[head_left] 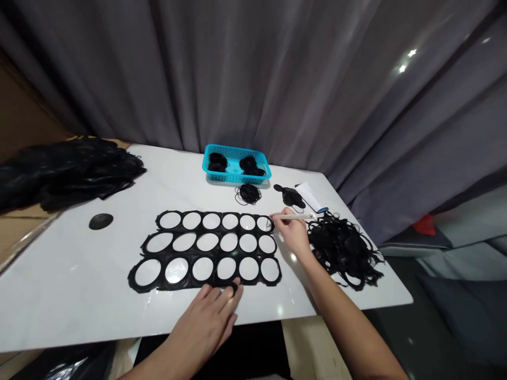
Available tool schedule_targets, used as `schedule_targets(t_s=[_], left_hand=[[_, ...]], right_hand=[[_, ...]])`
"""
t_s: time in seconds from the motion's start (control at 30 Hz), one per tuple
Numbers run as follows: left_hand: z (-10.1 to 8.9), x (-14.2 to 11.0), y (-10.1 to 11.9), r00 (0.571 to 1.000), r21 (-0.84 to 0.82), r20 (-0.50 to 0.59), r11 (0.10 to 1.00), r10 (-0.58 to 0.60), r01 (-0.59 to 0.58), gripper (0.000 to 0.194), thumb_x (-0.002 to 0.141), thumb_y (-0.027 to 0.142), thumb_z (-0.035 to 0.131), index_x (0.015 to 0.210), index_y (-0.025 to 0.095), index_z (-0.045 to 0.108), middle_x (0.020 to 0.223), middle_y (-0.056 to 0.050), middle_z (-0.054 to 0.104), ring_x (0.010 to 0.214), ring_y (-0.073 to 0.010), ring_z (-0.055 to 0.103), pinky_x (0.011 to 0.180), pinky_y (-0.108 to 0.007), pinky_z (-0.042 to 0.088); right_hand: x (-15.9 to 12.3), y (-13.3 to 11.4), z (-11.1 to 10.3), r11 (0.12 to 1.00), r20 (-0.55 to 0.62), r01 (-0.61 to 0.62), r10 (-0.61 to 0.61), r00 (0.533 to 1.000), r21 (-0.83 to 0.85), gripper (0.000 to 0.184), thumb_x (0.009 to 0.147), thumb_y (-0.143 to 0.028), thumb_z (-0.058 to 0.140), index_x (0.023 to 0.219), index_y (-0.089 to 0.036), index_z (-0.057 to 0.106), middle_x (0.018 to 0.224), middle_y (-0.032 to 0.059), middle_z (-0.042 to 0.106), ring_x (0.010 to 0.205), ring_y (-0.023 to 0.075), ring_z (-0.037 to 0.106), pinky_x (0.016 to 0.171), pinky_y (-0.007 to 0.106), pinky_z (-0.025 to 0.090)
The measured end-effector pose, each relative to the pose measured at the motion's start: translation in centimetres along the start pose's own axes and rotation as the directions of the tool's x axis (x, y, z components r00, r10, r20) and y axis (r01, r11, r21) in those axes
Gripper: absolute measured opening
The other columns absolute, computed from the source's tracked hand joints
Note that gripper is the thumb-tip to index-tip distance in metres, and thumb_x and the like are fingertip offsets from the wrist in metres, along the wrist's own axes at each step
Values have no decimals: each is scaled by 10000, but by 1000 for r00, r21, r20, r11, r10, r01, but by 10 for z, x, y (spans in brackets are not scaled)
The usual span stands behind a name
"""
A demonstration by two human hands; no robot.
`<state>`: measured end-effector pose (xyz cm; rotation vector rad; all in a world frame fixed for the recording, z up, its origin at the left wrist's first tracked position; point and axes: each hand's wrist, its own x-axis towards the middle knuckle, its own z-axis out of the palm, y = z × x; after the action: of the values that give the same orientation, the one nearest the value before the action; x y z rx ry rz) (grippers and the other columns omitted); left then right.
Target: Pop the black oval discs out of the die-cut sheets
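Observation:
A flat black sheet [190, 253] with rows of round holes lies on the white table, the tabletop showing through the holes. My left hand [214, 311] rests with fingers extended at the sheet's near edge; a small black piece or band shows at one finger, and I cannot tell which. At the far right corner of the sheet, my right hand [292, 232] pinches a slim white pen-like tool [295, 216]. Its working end is by the last hole of the far row, where a small dark mark shows; the tip is too small to make out.
Right of my forearm lies a tangled heap of black scraps [344, 250]. A blue basket [237, 178] with black pieces stands at the back, near a bundle of thin black rings [249, 194]. A black disc [101, 221] and a large black pile [67, 171] are at left.

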<state>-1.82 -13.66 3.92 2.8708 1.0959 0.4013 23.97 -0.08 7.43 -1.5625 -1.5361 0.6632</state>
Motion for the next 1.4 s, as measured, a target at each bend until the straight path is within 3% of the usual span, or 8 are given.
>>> schedule_targets(t_s=[0.3,0.73,0.9,1.0,1.1,1.2,1.27,1.4], left_hand=[[-7,-25,-15,992,181,-85,977,-95,109,390,1033,137,359,1387,104,521,1080,-107,692,863,-245,629,830,-409,343],[-2,-29,-12,989,102,-77,986,-123,131,416,1029,132,355,1420,118,497,1212,-114,670,908,-245,624,853,-418,338],[0,-30,-11,988,111,-83,985,-126,135,432,1032,137,358,1445,138,485,1194,-110,667,892,-246,623,840,-416,353],[3,-32,-11,986,116,-93,982,-140,150,435,1028,136,374,1447,156,488,1184,-108,665,922,-251,622,849,-412,358],[6,-32,-11,985,107,-96,983,-142,152,428,1028,132,370,1438,135,491,1154,-109,671,911,-245,621,841,-409,361],[5,-31,-12,987,82,-78,985,-144,150,428,1026,130,374,1443,120,471,1122,-99,676,859,-233,615,810,-402,364],[2,-31,-13,986,48,-70,987,-149,153,441,1020,131,393,1457,114,445,1091,-92,677,832,-227,611,797,-396,371],[-13,-35,-12,996,-117,-1,990,-86,85,573,954,40,417,1512,155,363,1075,-62,673,844,-200,624,816,-366,399]], right_hand=[[-84,-32,57,977,580,-110,-17,815,183,74,879,-229,599,829,-212,650,898,9,710,798,166,612,691,265,443],[-91,-39,61,990,553,7,-83,829,138,117,869,-153,625,767,-211,619,888,2,702,864,179,633,807,303,456],[-95,-34,62,970,518,198,-242,821,139,162,899,-139,616,759,-215,585,867,10,697,854,181,617,780,302,462],[-103,-29,64,890,545,445,-426,722,105,55,912,-158,600,907,-210,618,996,67,705,917,218,598,818,343,471],[-99,-21,64,784,612,618,-520,596,65,287,819,-234,704,1087,-183,615,1153,126,673,1007,275,571,870,398,467],[-63,-10,58,819,410,569,-497,765,-68,83,908,-212,544,937,-203,621,963,103,682,913,259,580,846,399,460],[-30,-6,51,880,157,437,-412,897,-184,215,955,-184,417,822,-220,582,864,89,668,860,250,579,819,389,453],[9,-20,48,953,32,262,-260,965,-150,152,915,-234,502,771,-225,552,862,64,692,787,228,601,745,337,451]])
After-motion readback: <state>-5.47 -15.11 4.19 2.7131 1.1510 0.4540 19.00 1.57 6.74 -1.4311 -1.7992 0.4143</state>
